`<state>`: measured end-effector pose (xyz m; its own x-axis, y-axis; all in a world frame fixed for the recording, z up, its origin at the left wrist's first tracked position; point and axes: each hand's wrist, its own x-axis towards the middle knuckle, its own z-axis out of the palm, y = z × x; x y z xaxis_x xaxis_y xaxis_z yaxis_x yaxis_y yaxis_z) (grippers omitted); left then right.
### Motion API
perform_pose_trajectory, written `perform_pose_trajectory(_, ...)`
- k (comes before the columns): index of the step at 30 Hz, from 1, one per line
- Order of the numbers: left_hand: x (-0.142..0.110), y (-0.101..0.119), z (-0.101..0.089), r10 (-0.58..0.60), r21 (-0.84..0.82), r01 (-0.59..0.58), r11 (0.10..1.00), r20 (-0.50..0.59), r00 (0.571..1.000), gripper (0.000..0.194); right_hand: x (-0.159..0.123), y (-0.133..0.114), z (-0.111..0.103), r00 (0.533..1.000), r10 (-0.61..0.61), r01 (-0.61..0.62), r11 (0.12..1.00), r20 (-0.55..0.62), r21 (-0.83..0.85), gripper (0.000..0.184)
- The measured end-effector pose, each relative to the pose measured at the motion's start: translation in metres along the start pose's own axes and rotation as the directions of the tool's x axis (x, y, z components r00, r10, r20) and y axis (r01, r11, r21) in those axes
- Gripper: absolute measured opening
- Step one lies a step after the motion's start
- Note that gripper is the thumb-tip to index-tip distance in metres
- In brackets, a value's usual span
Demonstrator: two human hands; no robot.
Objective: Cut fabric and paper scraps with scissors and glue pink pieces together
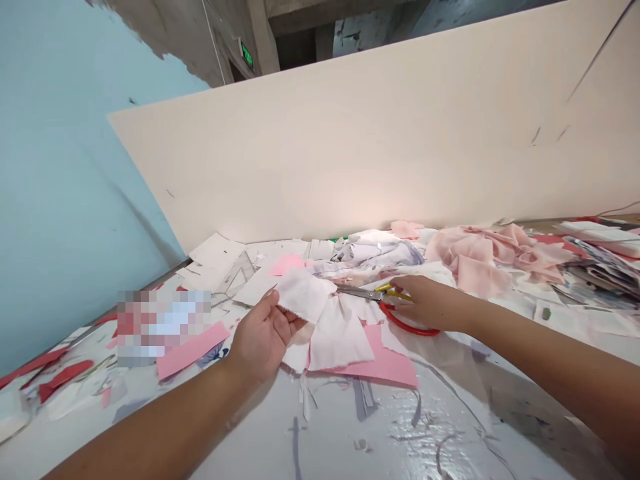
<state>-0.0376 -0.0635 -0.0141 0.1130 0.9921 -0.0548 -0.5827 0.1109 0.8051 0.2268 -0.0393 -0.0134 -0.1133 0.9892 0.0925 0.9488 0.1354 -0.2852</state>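
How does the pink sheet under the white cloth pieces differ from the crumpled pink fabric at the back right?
The pink sheet lies flat, while the crumpled fabric is bunched in loose folds. The sheet is a stronger pink; the fabric is a paler peach. The sheet is nearer, partly covered by white cloth pieces; the fabric is farther back, towards the pale board. Both are pinkish.

Could make out no readable word, label, brand or number. Saw one small lit green sign [247,55] up beyond the pale board [350,147], mounted on grey structure; could not decipher its marks, too small and blurred. Found only coloured blocks in the pixelated patch [164,328] over the desk [240,440].
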Motion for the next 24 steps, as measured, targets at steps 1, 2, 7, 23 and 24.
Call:
perform_pose_trajectory(1, -0.001, 0.000, 0.001, -0.017, 0.009, 0.017, 1.000, 0.030, 0.999, 0.021, -0.004, -0.003, -0.003, 1.000, -0.001, 0.001, 1.000, -0.015, -0.012, 0.022)
perform_pose_trajectory(2, -0.002, 0.001, 0.002, -0.036, 0.021, 0.035, 0.999, 0.061, 0.997, 0.021, -0.009, -0.009, -0.005, 0.999, -0.010, 0.010, 1.000, -0.034, -0.009, 0.025)
perform_pose_trajectory(7, -0.015, 0.001, 0.016, -0.115, 0.075, 0.103, 0.992, 0.170, 0.979, 0.026, -0.038, -0.052, -0.001, 0.970, -0.241, 0.215, 0.835, -0.015, 0.506, 0.055)
perform_pose_trajectory(23, -0.005, -0.016, -0.010, -0.084, 0.468, 0.022, 0.884, 0.112, 0.990, 0.032, -0.033, -0.050, 0.006, 0.982, -0.190, 0.131, 0.737, 0.018, 0.663, 0.019)
perform_pose_trajectory(24, -0.005, -0.018, -0.011, -0.055, 0.488, 0.003, 0.873, 0.091, 0.994, 0.028, -0.032, -0.049, 0.006, 0.985, -0.173, 0.120, 0.728, 0.012, 0.675, 0.020)
